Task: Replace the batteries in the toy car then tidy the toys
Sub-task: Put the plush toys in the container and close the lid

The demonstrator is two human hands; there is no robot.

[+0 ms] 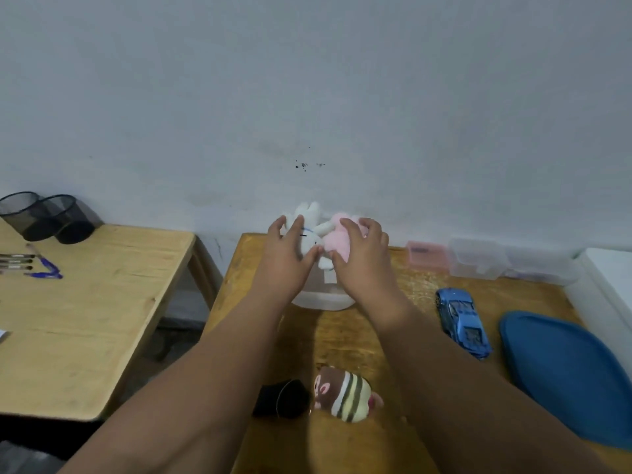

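At the back of the wooden table (376,336) stands a translucent white container (325,299). Over its top, my left hand (287,254) grips a white plush rabbit (307,217) and my right hand (362,258) grips a pink plush toy (337,239). Both toys sit pressed side by side. The blue toy car (461,319) lies on the table to the right, apart from my hands. A brown and striped plush toy (345,395) and a black object (284,398) lie near the front, between my forearms.
A blue lid (564,374) lies at the right. A pink box (427,254) and clear plastic boxes (478,258) line the wall. A white box (608,275) is at the far right. A second table (85,319) on the left holds black mesh cups (48,217) and pens (30,265).
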